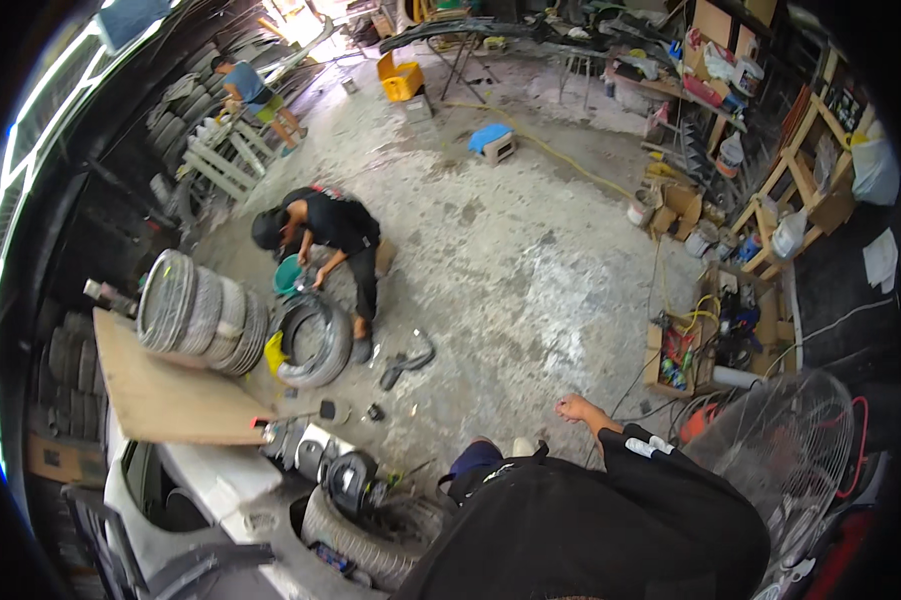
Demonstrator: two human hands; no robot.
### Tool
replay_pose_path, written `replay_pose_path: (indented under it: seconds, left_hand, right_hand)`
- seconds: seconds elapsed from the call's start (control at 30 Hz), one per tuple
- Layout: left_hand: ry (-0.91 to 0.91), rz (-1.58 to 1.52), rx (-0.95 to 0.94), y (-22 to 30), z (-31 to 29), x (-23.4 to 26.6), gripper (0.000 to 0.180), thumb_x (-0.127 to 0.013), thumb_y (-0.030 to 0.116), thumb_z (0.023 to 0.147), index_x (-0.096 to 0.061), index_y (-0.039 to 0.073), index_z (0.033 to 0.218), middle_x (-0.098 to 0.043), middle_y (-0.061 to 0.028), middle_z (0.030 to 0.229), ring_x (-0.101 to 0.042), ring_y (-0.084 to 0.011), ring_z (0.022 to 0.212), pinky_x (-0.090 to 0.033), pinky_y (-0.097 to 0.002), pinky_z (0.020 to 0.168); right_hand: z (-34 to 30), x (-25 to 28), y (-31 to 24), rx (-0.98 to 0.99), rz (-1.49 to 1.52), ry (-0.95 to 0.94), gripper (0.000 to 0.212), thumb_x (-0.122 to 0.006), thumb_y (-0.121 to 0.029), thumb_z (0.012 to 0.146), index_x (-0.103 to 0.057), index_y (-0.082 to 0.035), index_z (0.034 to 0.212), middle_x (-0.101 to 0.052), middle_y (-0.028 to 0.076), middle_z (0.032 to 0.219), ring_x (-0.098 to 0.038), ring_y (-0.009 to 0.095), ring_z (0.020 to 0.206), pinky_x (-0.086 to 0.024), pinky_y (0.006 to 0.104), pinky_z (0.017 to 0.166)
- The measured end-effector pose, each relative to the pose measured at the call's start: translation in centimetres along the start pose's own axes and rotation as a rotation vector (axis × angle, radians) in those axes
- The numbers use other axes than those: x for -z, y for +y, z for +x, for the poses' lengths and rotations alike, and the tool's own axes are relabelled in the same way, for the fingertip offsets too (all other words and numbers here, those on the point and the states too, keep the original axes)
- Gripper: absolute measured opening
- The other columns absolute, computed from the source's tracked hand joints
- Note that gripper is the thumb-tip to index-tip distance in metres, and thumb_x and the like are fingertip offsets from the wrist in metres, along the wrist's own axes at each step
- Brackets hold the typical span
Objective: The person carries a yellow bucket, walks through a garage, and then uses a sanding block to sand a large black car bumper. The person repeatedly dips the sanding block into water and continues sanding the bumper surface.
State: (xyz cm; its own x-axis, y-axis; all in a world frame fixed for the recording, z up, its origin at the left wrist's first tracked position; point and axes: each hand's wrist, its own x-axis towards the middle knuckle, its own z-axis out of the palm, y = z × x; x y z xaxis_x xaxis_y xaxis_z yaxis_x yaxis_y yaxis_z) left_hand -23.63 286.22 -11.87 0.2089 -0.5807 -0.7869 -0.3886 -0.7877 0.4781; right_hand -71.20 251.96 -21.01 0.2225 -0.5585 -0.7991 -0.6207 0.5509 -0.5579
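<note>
The right hand (573, 407) has loosely curled fingers; I cannot tell whether they hold anything. The left hand is out of view. The wire-guarded fan (785, 450), near right, looks springy, easily bent; best gripped by its rim.

My right hand (573, 407) out ahead of my torso (570, 520), away from my body. Fingers look drawn in, pointing toward my left; too small to tell how tightly I curl them. Forearm (601, 423) bare, running back to a loose black sleeve (642, 455) that covers my upper arm. Left hand hidden from me. My leg (470, 460) shows left of my torso.
</note>
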Motion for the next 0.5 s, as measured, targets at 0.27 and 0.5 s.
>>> replay_pose_path:
  seconds: [0.27, 0.5]
  left_hand:
    - [-0.089, 0.141, -0.094, 29.1, 28.5, 10.1, 0.035, -0.059, 0.027, 0.097, -0.074, -0.005, 0.105, -0.078, -0.0161, 0.093, -0.074, -0.0235, 0.070, -0.059, -0.0399, 0.069]
    - [-0.048, 0.518, -0.304, 66.5, 56.4, 14.3, 0.045, -0.061, 0.044, 0.086, -0.076, 0.002, 0.078, -0.074, -0.0206, 0.076, -0.074, -0.0350, 0.075, -0.058, -0.0503, 0.080]
  right_hand:
    - [7.4, 25.0, 3.3, 0.014, 0.431, 0.456, 0.030, -0.062, -0.032, 0.096, -0.073, -0.004, 0.099, -0.073, 0.007, 0.083, -0.069, 0.018, 0.067, -0.056, 0.0346, 0.057]
    - [8.9, 31.1, 5.9, -0.267, 0.784, 0.255, 0.028, -0.056, -0.037, 0.100, -0.073, -0.014, 0.098, -0.070, 0.003, 0.083, -0.068, 0.022, 0.072, -0.056, 0.0402, 0.063]
